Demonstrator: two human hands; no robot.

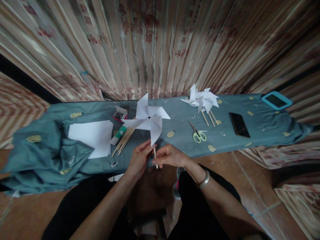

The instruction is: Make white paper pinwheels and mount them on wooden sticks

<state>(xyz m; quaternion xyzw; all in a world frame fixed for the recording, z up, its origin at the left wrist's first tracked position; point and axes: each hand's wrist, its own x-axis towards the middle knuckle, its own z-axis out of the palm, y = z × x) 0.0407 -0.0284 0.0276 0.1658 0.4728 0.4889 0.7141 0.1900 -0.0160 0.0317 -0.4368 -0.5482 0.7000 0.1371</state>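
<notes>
A white paper pinwheel point(155, 122) with a dark pin at its centre stands above the near part of the table on a thin wooden stick point(155, 155). My right hand point(168, 155) pinches the lower end of that stick. Close beside it, my left hand point(140, 156) is closed just under the lowest blade, its fingertips at the upper stick; the blade partly hides them. Left of the pinwheel lie a bundle of wooden sticks point(125, 141), a green-and-white glue tube point(118, 135) and a small red box point(120, 114) of dark pins.
A stack of white paper point(93, 135) lies left on the green cloth point(175, 146). To the right are several finished-looking pinwheels point(203, 100), scissors point(197, 132) with green handles, a black phone point(239, 125) and a blue-framed device point(277, 100). Curtains point(155, 50) hang behind.
</notes>
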